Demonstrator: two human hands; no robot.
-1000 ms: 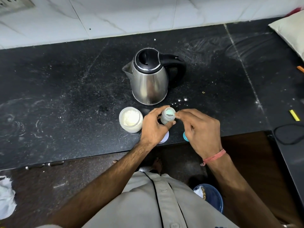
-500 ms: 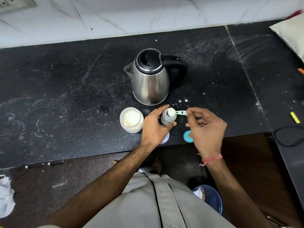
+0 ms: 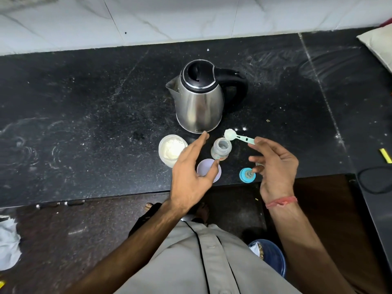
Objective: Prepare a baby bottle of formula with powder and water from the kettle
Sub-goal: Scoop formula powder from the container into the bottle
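A small open baby bottle stands upright on the black counter, in front of the steel kettle. My right hand pinches the handle of a teal scoop, whose white bowl hovers just above and behind the bottle's mouth. My left hand is off the bottle, fingers spread, hovering between the bottle and the open jar of white powder. The jar's pale lid lies partly under my left fingers. The blue bottle cap with teat lies near the counter edge.
White powder specks dot the counter by the kettle's base. A yellow object and a black cable lie at the right. A blue bin stands on the floor below. White tiled wall behind.
My left hand has let go of the bottle and opened. My right hand has drawn the scoop away from the bottle's mouth, up and to the right.
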